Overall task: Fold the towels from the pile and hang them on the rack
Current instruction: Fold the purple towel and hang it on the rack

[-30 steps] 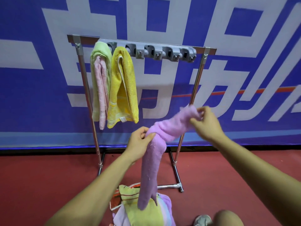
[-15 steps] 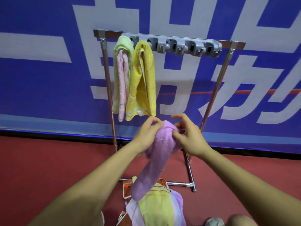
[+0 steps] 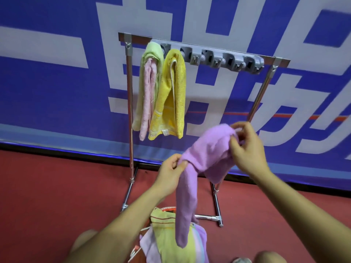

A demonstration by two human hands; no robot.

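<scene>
Now your hands have drawn apart again: half a second ago they met on one bunch of the purple towel (image 3: 205,156). Your left hand (image 3: 169,169) pinches its lower fold and your right hand (image 3: 247,150) pinches the upper end, with a tail hanging over the pile (image 3: 165,230) by the rack (image 3: 130,103) foot. You're likely mid-fold; a green towel (image 3: 152,52) and a yellow towel (image 3: 177,88) hang at the rail's left end, and the hooks (image 3: 214,58) beside them are bare

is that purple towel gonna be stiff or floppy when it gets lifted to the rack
Likely floppy: the purple towel sags between the left hand and the right hand, and its free end hangs limp. It is probably light, since finger pinches alone carry it. Its fuzzy surface looks unlikely to slip.
</scene>
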